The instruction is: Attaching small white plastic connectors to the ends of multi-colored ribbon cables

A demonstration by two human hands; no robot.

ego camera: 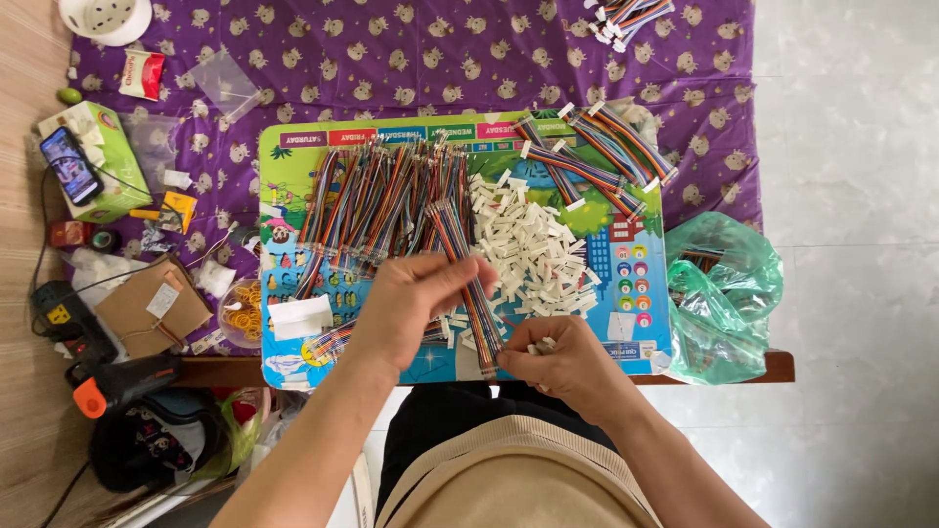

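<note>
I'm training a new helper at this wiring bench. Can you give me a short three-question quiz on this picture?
1. True or false: the left hand pinches the upper part of a multicoloured ribbon cable.
2. What lies heaped just right of the cable pile on the colourful board? A) white connector housings B) rubber bands C) green bags
3. Fill in: the right hand has its grip at the cable's ____ end.

Key: 1 true; 2 A, the white connector housings; 3 lower (near).
</note>
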